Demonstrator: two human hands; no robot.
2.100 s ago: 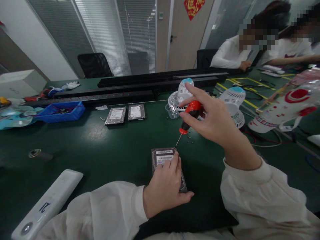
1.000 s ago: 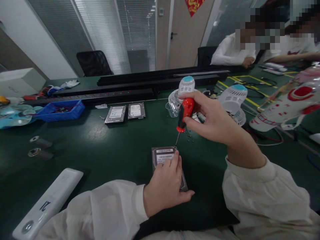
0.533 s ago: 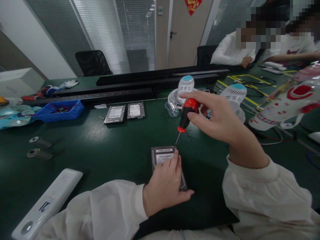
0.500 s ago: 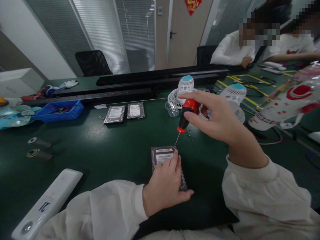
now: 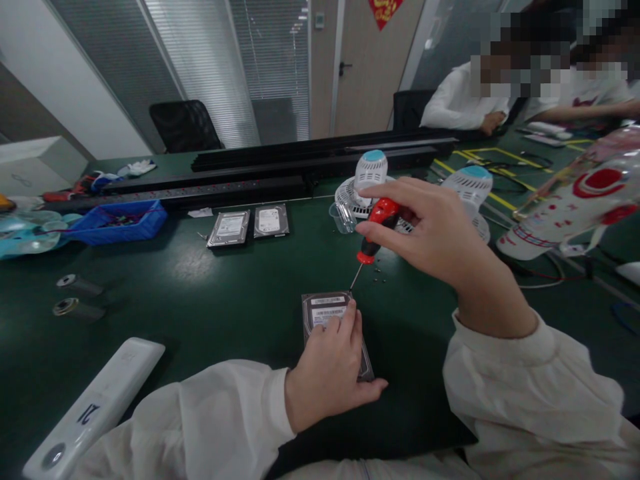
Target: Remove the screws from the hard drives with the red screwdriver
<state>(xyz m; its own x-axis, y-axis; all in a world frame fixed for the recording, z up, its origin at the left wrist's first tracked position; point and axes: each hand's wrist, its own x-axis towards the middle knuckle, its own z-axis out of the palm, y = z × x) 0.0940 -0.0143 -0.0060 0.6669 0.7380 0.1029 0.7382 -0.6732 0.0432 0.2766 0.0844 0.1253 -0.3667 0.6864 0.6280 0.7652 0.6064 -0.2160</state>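
Observation:
A hard drive [image 5: 327,302] with white labels lies on the green table in front of me. My left hand [image 5: 333,357] rests flat on top of it, index finger stretched toward its far right corner and thumb spread out past the near edge. Above that corner, my right hand [image 5: 425,230] holds a red and black screwdriver [image 5: 371,247] by its handle, thumb and index finger on either side. The screwdriver leans, and its tip meets the drive's corner close to my left fingertip. Whatever screw sits under the tip is too small to make out.
Several tiny screws [image 5: 379,270] lie right of the screwdriver. Two more hard drives [image 5: 229,229] sit farther back, near a blue tray [image 5: 120,223]. White fans [image 5: 371,175], a clear cup [image 5: 343,219], a large bottle [image 5: 565,207] and a white device [image 5: 95,407] surround the work area.
My right thumb has slid left and straightened along the handle, and the screwdriver's handle leans slightly farther right. My left hand and the hard drive have stayed put.

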